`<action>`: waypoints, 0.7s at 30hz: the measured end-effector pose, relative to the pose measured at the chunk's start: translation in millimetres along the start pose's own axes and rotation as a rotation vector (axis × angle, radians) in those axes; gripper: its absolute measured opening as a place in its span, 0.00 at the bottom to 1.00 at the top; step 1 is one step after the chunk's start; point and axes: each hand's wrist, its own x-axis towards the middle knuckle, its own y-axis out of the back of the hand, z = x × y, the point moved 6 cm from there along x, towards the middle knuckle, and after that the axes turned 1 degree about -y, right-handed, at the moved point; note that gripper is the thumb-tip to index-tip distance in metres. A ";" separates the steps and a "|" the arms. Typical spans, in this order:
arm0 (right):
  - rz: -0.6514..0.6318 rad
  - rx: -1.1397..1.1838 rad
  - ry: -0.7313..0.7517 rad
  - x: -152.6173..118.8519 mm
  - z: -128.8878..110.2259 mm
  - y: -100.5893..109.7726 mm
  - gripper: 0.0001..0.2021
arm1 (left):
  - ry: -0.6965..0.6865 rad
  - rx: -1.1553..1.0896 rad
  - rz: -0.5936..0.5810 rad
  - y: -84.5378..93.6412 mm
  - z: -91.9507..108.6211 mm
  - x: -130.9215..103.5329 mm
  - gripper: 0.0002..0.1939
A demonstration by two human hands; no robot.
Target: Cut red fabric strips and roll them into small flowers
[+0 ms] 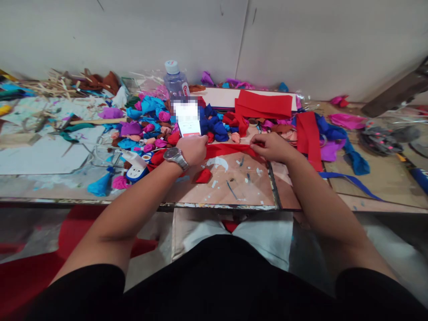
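Note:
A red crepe paper strip (227, 150) stretches flat between my two hands, just above or on the worktable. My left hand (193, 150), with a metal watch (176, 157) on its wrist, is closed on the strip's left end. At the other end my right hand (272, 147) pinches the strip between thumb and fingers. A small folded red piece (203, 176) lies on the table below the strip. Right behind my left hand stands a phone with a lit screen (190, 127), partly blurred out.
Crumpled blue, pink and purple pieces (154, 129) heap up behind and left. A plastic bottle (176, 84) stands at the back. Wider red strips (264, 104) lie behind. Green-handled pliers (75, 129) and a white socket block (136, 169) are leftward. The table's front edge (220, 206) runs before me.

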 end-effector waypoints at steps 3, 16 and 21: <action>-0.016 0.036 0.082 0.1 -21.7 -9.5 0.11 | 0.001 -0.011 0.021 4.3 8.5 -4.2 0.20; -0.061 0.319 0.212 -8.7 -60.8 -14.6 0.13 | -0.616 -0.457 0.200 11.9 60.8 -19.4 0.22; -0.100 0.302 0.150 -9.4 -53.8 -6.3 0.14 | -0.536 -0.394 0.132 3.2 54.0 -13.1 0.20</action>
